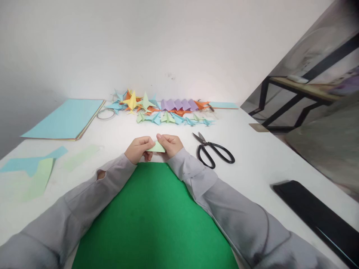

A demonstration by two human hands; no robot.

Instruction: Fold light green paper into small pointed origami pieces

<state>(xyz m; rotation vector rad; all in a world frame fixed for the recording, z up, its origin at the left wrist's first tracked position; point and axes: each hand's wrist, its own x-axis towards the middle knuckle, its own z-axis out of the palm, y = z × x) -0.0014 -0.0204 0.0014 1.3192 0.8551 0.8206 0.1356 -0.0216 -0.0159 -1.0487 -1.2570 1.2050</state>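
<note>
Between my two hands is a small piece of pale green folded paper [157, 147], lifted a little over the table just past the far edge of a green sheet [157, 213]. My left hand [139, 148] pinches the paper's left end with thumb and fingers. On the other end, my right hand [171, 144] is closed too, its thumb on top. Part of the paper is hidden by my fingers. Black-handled scissors [209, 146] lie to the right of my right hand, blades slightly apart and pointing away.
Folded paper stars [133, 101], a purple pleated strip [179, 105] and small green and blue folded pieces [168, 118] line the wall. At left are a stack of blue paper [66, 118], a wire ring [106, 114] and paper scraps [42, 173]. A black flat object [316, 216] lies right.
</note>
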